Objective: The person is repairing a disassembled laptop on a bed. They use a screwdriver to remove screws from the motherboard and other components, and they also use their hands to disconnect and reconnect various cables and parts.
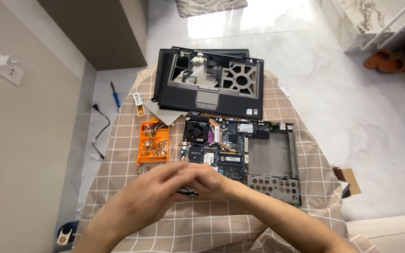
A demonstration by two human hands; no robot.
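Note:
My left hand (158, 185) and my right hand (209, 180) meet, blurred by motion, over the near left corner of an opened laptop base (270, 157). The fingers overlap, and a small dark piece shows just under them; whether either hand grips it cannot be told. The base lies on a beige checked cloth (212, 220) with its circuit board (221, 152) and black fan (196, 131) bared. Left of the hands stands an orange tray (153, 143) of screwdriver bits.
The removed dark palm-rest cover (212, 84) with its touchpad lies at the far end over another dark panel. A small white and yellow piece (138, 102) sits at the cloth's far left. On the floor: a blue screwdriver (115, 97), a black cable (100, 129), a cardboard box (350, 180).

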